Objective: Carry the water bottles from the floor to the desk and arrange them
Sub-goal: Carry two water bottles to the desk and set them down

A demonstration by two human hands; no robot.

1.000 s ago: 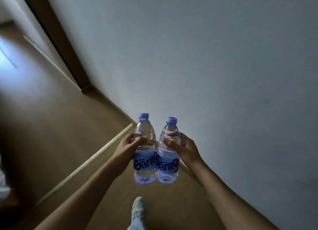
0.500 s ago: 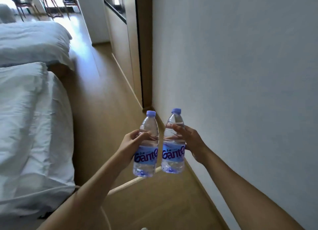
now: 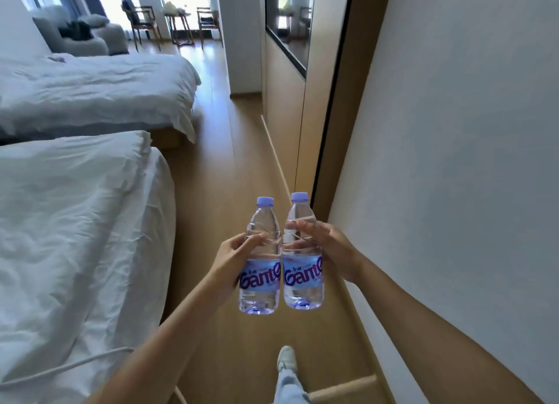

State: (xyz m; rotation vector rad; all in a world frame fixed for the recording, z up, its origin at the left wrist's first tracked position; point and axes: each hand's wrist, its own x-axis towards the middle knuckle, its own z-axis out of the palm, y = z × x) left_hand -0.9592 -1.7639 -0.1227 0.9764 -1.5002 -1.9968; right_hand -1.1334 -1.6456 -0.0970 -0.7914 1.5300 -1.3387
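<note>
Wooden floor (image 3: 236, 167), white beds (image 3: 75, 222) left; hands grip upright water bottles (image 3: 261, 252), touching.

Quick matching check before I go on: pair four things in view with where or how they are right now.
Things:
1. left bottle
2. right bottle
3. near bed
4. shoe

States:
a. on the wooden floor, bottom of view
b. gripped by the right hand
c. along the left side, white bedding
d. gripped by the left hand

Pairs: 1-d, 2-b, 3-c, 4-a
</note>
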